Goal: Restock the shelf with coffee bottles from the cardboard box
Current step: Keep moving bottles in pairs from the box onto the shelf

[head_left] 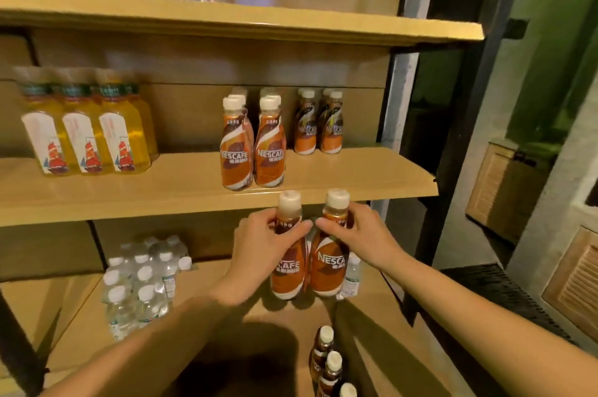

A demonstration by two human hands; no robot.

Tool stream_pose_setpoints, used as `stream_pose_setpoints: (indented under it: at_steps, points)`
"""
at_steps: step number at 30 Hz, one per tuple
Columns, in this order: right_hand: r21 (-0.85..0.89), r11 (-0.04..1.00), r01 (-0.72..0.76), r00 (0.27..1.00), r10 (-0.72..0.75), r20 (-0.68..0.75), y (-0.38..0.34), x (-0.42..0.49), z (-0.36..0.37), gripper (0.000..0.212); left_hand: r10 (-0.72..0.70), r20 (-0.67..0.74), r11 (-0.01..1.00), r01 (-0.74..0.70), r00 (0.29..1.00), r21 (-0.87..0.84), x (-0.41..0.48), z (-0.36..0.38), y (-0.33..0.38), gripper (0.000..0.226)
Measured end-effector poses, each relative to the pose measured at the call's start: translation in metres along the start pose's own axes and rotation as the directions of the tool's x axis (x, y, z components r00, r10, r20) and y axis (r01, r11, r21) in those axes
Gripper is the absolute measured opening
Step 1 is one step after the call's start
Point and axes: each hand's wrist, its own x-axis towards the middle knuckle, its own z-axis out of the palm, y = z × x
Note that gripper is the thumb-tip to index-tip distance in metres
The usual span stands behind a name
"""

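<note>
2 coffee bottles rising toward the shelf

Left hand and right hand each clasp 1 bottle's neck; best kept upright, clearing the edge above.

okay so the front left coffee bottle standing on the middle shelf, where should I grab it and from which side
Grip the front left bottle at its narrow neck just under the white cap, coming from the front. A second bottle stands tight against its right and another right behind, so the wide body offers little room for fingers.
</note>
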Motion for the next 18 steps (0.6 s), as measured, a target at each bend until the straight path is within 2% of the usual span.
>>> stream_pose_setpoints:
  at_steps: [5,10,14,18]
  points:
    - [-0.012,0.998,0.068,0.989,-0.069,-0.131,-0.031,0.036,-0.057,0.031,0.102,-0.091,0.984,-0.114,0.991,-0.138,0.045,0.003,0.058,0.019]
    - [-0.085,0.991,0.100,0.961,-0.118,-0.249,-0.049,0.084,-0.100,0.035,0.148,-0.146,0.969,-0.173,0.978,-0.179,0.099,0.013,0.107,0.012]
    - [-0.143,0.988,0.062,0.952,-0.101,-0.289,-0.040,0.133,-0.117,0.032,0.108,-0.210,0.984,-0.134,0.972,-0.115,0.150,0.035,0.114,0.017]
    - [-0.177,0.984,0.023,0.938,-0.083,-0.337,-0.012,0.186,-0.119,0.038,0.035,-0.256,0.995,-0.057,0.966,-0.081,0.197,0.062,0.097,0.023]
